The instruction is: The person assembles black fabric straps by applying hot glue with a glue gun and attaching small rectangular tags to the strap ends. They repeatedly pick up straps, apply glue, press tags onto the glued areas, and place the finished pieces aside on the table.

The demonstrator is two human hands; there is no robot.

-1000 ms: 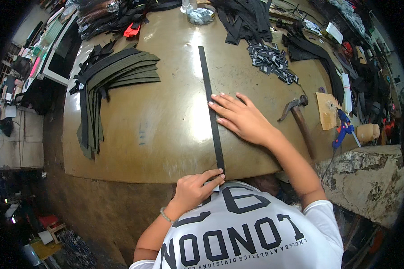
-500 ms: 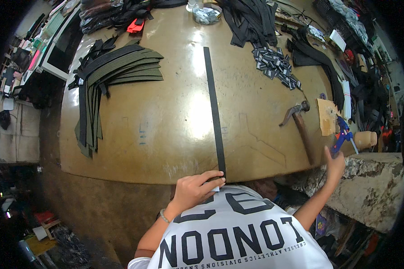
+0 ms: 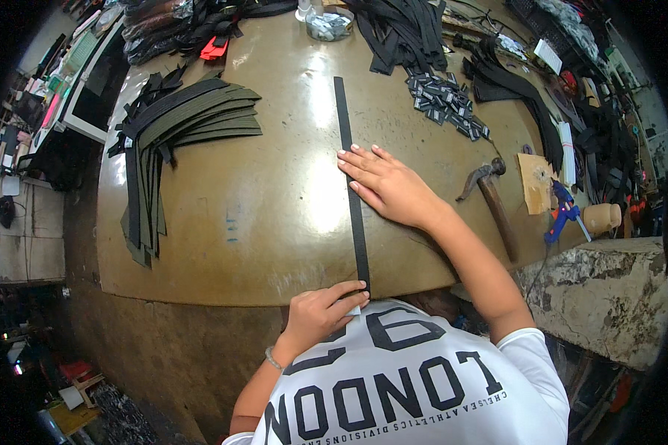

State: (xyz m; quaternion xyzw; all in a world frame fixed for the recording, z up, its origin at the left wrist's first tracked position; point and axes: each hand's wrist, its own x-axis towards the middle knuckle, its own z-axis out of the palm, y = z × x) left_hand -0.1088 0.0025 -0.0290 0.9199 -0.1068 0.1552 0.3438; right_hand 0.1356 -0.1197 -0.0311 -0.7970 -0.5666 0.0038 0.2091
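A long black webbing strap (image 3: 358, 230) lies straight across the table toward me. At the table's near edge, my left hand (image 3: 321, 315) is closed on the strap's near end. A small pale piece (image 3: 354, 311) shows beneath its fingers, too little of it to name. My right hand (image 3: 386, 182) lies flat farther up the strap, fingers stretched out and their tips on it. On the right side of the table are a blue glue gun (image 3: 563, 213) on its stand and a hammer (image 3: 497, 208) with a wooden handle.
Green and black straps (image 3: 193, 119) are fanned out at the left. Several small dark tags (image 3: 445, 104) lie in a heap at the far right, near black straps (image 3: 404, 33). A clear bowl (image 3: 329, 26) stands at the back. Tan cardboard (image 3: 534, 184) lies beside the glue gun.
My right hand has left the glue gun and moved left onto the strap, its fingers now flat. My left hand stays at the strap's near end. The view has shifted slightly.
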